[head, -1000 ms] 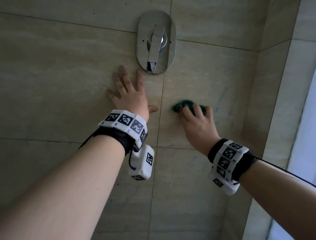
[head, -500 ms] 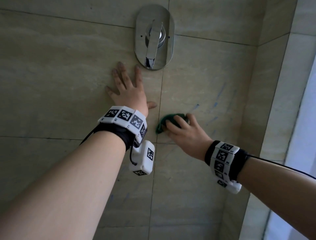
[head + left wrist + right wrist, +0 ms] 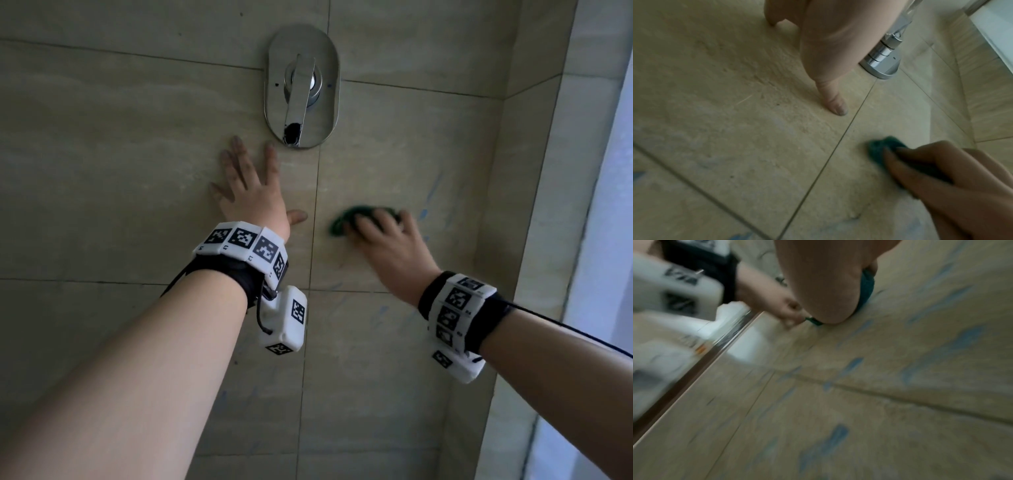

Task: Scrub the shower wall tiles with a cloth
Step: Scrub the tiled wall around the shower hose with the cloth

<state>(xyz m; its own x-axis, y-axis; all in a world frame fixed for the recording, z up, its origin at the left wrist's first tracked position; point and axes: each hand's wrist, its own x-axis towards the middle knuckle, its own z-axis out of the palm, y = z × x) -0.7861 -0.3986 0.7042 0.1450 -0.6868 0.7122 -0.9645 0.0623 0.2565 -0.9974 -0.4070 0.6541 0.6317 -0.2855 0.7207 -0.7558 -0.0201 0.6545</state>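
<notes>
Your right hand (image 3: 390, 246) presses a small bunched dark green cloth (image 3: 346, 221) flat against the beige stone-look wall tiles (image 3: 102, 171). Fingers are curled over the top of the cloth, so you've got hold of it; only its left edge and a strip above the knuckles show in the head view. Left wrist view: same cloth (image 3: 879, 149) pokes out past your right fingertips (image 3: 890, 155), just right of the vertical grout line (image 3: 828, 162). Right wrist view is motion-blurred; a sliver of green (image 3: 866, 287) shows under the heel of the hand (image 3: 824, 280).

Your left hand (image 3: 251, 195) is spread flat on the wall, fingers straight and splayed, holding nothing. Thumb (image 3: 297, 216) points right towards the cloth, apart from it, on the left side of the grout line. Your fingertips sit just below and left of the oval chrome shower valve plate with its lever handle (image 3: 301, 89), lever pointing down.

Faint blue streaks (image 3: 424, 212) mark the tile right of the cloth and the tile below it; plenty more streaks (image 3: 962, 340) in the right wrist view. Both wrists wear black bands with white marker-printed blocks (image 3: 246, 241).
</notes>
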